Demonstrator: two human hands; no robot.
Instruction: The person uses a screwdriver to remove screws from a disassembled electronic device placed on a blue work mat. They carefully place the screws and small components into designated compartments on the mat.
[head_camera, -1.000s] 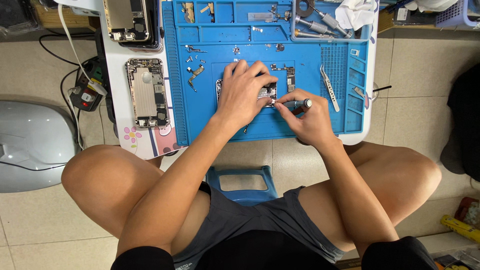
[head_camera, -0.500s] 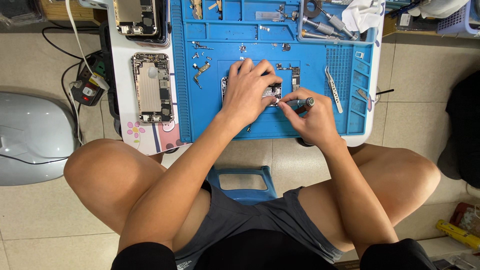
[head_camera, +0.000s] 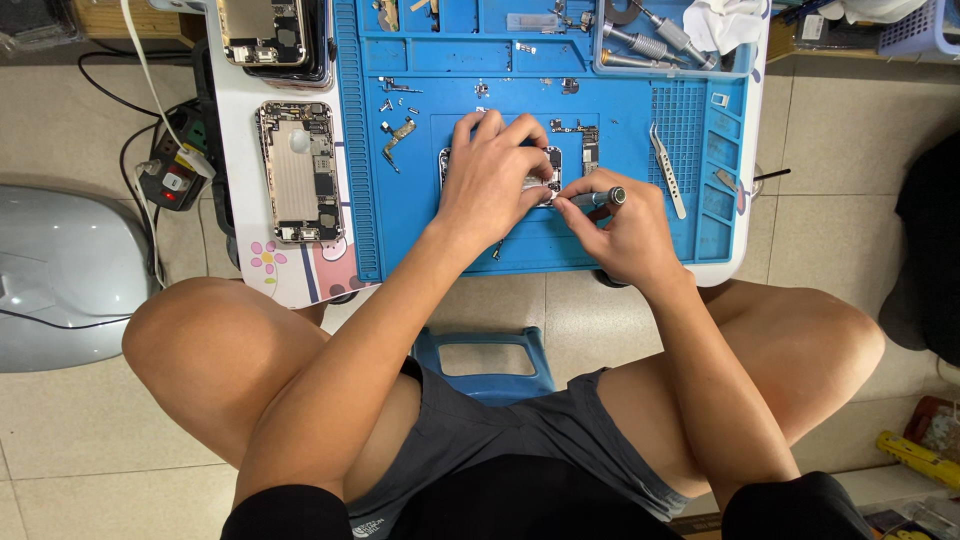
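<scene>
An opened phone body (head_camera: 549, 166) lies on the blue work mat (head_camera: 400, 220), mostly hidden under my left hand (head_camera: 495, 170), which presses down on it with fingers spread. My right hand (head_camera: 618, 230) grips a small grey screwdriver (head_camera: 598, 198); its tip points left into the phone's lower right part, next to my left fingertips. Small screws and metal parts (head_camera: 398, 135) lie on the mat left of my hands. A pair of tweezers (head_camera: 668, 172) rests on the mat to the right of the screwdriver.
Another opened phone shell (head_camera: 298, 170) lies on the white table left of the mat, a further one (head_camera: 262, 30) above it. A tray with tools (head_camera: 650, 40) sits top right. A power strip (head_camera: 172, 178) and cables lie on the floor left. A blue stool (head_camera: 485, 360) is between my knees.
The view has shifted slightly, so the table sits lower in frame. Both hands stay on the phone, with the screwdriver held at the same spot.
</scene>
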